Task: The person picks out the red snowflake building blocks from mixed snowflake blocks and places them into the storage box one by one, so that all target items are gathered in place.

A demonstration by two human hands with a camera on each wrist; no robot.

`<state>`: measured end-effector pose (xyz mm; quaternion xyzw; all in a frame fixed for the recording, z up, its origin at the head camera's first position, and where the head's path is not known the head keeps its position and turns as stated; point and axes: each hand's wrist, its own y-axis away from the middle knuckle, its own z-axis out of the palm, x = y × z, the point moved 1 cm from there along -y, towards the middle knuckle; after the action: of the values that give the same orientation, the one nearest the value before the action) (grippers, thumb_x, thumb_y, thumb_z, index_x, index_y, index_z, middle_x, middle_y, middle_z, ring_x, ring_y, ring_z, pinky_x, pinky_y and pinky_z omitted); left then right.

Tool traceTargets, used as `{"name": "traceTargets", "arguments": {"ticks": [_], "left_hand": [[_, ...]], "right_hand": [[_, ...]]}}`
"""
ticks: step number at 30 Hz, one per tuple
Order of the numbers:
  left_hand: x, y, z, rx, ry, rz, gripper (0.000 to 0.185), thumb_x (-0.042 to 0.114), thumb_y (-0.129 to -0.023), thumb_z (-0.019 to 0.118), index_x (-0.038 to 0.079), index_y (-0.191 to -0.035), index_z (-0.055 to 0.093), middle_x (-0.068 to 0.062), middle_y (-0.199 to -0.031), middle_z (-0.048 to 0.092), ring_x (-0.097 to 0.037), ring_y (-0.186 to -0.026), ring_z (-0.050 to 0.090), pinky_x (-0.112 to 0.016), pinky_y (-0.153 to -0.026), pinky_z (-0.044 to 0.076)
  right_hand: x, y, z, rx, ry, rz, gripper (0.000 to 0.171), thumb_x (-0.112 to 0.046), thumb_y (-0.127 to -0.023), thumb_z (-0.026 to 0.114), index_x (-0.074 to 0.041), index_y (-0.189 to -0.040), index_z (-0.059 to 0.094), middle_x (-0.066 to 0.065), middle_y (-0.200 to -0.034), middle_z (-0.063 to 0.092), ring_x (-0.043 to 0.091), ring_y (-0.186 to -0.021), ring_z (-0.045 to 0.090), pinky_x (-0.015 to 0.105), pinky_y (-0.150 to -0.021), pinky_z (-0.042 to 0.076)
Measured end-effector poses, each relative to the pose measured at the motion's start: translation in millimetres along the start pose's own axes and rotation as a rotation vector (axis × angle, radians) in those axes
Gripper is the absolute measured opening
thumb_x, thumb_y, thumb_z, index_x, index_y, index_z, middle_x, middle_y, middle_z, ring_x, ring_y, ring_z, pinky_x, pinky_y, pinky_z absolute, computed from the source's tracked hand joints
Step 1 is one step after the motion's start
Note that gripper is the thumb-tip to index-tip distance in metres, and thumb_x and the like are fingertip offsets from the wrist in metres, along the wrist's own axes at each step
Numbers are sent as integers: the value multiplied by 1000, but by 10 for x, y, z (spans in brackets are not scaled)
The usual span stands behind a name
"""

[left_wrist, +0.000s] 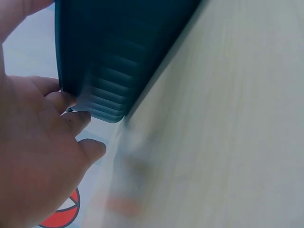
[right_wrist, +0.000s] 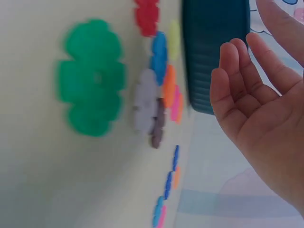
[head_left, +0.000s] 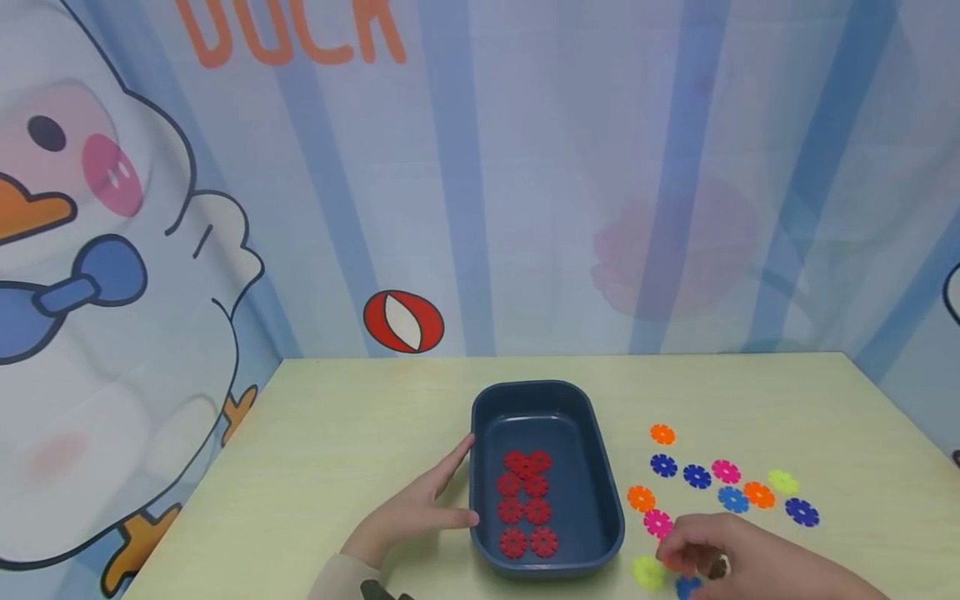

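Note:
My left hand (head_left: 408, 512) rests spread against the left side of a dark blue plastic tray (head_left: 592, 467). In the left wrist view its fingers touch the ribbed outer wall of the tray (left_wrist: 111, 76). Inside the tray lie several red notched plastic discs (head_left: 537, 510), loosely in two columns. My right hand (head_left: 750, 558) hovers over loose discs right of the tray, its fingers loosely bent. In the right wrist view nothing shows between them. Under and near that hand lie a lime disc (head_left: 647, 572), a pink disc (head_left: 657, 523) and a brown disc (right_wrist: 157, 124).
More notched discs spread over the pale table (head_left: 360, 417) to the right, including an orange disc (head_left: 662, 434) and a dark blue disc (head_left: 802, 512). A green disc (right_wrist: 92, 78) and a red disc (right_wrist: 147, 16) lie close to the right wrist camera. A printed curtain (head_left: 540, 183) hangs behind the table.

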<state>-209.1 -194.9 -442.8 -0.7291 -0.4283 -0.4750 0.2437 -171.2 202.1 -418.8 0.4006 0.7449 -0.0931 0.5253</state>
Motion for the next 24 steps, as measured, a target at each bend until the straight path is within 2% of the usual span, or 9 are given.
{"name": "traceTargets", "arguments": {"ticks": [2, 6, 8, 13, 18, 21, 24], "left_hand": [[1, 1, 1, 3, 4, -5, 95, 30, -84, 71, 20, -157, 10, -4, -162, 9, -32, -148, 7, -60, -116, 14], [10, 4, 3, 3, 4, -16, 95, 31, -84, 71, 21, -157, 11, -3, -163, 9, -31, -149, 7, -60, -116, 14], [10, 6, 2, 2, -2, -18, 95, 32, -84, 71, 21, -157, 10, -3, -163, 9, -31, -149, 7, -60, -116, 14], [12, 9, 3, -3, -20, -20, 95, 34, -85, 71, 22, -157, 10, -4, -162, 9, -32, -148, 8, -60, -116, 15], [20, 6, 7, -3, -27, -22, 95, 34, -85, 71, 22, -157, 10, -4, -162, 10, -32, -148, 9, -60, -116, 16], [19, 5, 11, 3, -30, -29, 95, 34, -85, 71, 23, -157, 10, -3, -162, 10, -32, -148, 9, -60, -116, 16], [16, 4, 14, 11, -31, -33, 95, 34, -84, 72, 23, -156, 11, -3, -162, 10, -32, -148, 8, -60, -116, 16]], "right_hand": [[102, 38, 33, -16, -20, -28, 26, -17, -84, 74, -10, -108, 66, 6, -91, 61, 19, -82, 56, 22, -65, 49], [269, 50, 72, -47, 15, -175, 20, -15, -89, 68, -7, -108, 67, -5, -88, 62, 6, -77, 57, 19, -64, 48], [328, 63, 98, -48, 20, -152, 19, -19, -90, 67, -8, -106, 68, -8, -89, 63, 4, -76, 56, 18, -65, 48], [406, 103, 196, -19, -14, 52, 21, -30, -86, 71, -14, -99, 70, 0, -88, 67, 14, -76, 58, 20, -69, 50], [439, 97, 261, 15, -4, 108, 19, -31, -85, 72, -15, -95, 71, 2, -85, 66, 17, -74, 58, 21, -66, 49], [452, 83, 295, 27, 31, 112, 15, -31, -86, 72, -17, -92, 70, 1, -83, 64, 16, -72, 58, 21, -63, 49], [453, 79, 351, 55, 75, 135, 18, -36, -83, 73, -20, -89, 69, -1, -80, 63, 15, -70, 58, 23, -60, 50]]}}
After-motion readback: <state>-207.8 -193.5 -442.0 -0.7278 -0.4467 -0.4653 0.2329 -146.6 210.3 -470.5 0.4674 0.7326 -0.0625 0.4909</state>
